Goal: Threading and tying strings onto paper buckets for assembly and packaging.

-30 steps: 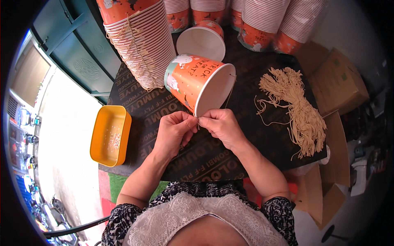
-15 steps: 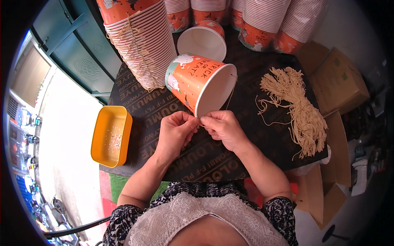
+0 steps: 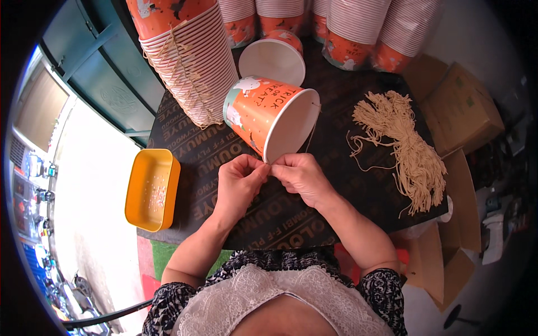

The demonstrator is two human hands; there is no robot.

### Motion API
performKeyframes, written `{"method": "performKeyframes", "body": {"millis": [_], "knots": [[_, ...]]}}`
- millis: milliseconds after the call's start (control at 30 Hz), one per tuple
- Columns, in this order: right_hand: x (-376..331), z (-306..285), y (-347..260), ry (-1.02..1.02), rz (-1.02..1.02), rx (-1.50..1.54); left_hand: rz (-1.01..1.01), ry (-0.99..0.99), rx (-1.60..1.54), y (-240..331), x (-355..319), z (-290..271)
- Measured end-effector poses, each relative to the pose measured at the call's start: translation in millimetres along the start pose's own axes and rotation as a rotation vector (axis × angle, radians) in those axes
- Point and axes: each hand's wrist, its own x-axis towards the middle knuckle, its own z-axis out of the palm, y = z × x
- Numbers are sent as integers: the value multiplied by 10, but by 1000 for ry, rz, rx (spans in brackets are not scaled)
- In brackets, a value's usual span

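Both hands pinched tight at cup (image 3: 268, 115) rim, L hand (image 3: 238, 185) & R hand (image 3: 302, 176) on string (image 3: 312, 134), cup on its side, mouth twd me, base pointing away

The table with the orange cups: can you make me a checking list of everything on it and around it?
Surface: dark printed table, mostly covered with things.
Job's things: orange paper cup lying on its side, open mouth toward the person; a thin string runs from its rim.
Clutter: bundle of tan strings at right; yellow tray at the left edge; stacks of cups along the back, one loose cup behind.
Hands: left hand and right hand pinch together at the cup's lower rim.
Cables: black cable on the floor at lower left.
Surroundings: cardboard boxes at right, teal door at left.
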Motion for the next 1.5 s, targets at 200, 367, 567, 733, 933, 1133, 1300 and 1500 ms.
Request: {"method": "performKeyframes", "body": {"millis": [200,367,567,733,933,1133,1300,1500], "knots": [[13,7,35,-18,-19,34,35,20,62,2,-3,14],[42,-3,24,22,-28,79,38,-14,-15,20,-8,22],[36,6,25,65,-35,100,92,-33,88,57,-34,67],[19,11,30,43,-9,131,73,-41,161,25,-53,40],[15,-5,39,16,11,151,56,-43,111,15,-38,28],[25,27,29,56,12,105,95,-38,99,-31,-7,10],[59,3,92,73,-228,-31,136,10,176,-20,-1,71],[129,-20,184,81,-341,-108,198,0,114,-36,-12,107]]}}
